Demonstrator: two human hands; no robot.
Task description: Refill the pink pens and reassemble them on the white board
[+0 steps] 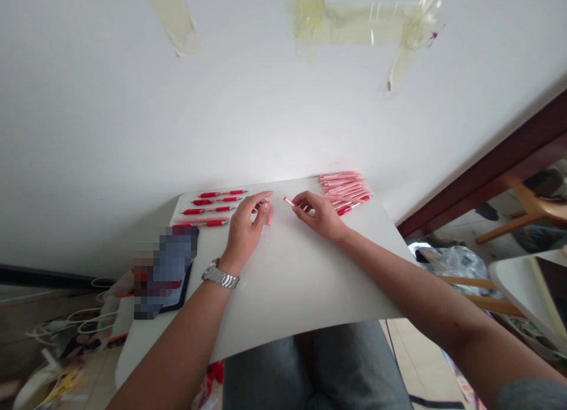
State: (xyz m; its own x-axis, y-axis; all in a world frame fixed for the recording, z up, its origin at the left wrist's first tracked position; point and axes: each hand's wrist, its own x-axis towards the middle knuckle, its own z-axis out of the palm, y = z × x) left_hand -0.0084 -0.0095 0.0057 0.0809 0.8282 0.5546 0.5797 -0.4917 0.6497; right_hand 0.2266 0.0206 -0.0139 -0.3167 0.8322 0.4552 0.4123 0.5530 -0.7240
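My left hand point(246, 228), with a metal watch on its wrist, rests on the white table point(287, 280) and pinches a short pink pen part point(269, 212). My right hand point(319, 215) is closed on another pink pen piece point(289, 201) whose end sticks out to the left. The two hands are a little apart near the table's far edge. Several assembled red pens point(213, 208) lie in a row to the left of my left hand. A pile of pink pen barrels point(344, 188) lies just behind my right hand.
A dark tablet or case point(166, 268), partly blurred, lies at the table's left edge. The white wall point(248, 103) stands right behind the table. Cables and clutter lie on the floor at left. A wooden chair point(527, 212) and another table's corner are at right.
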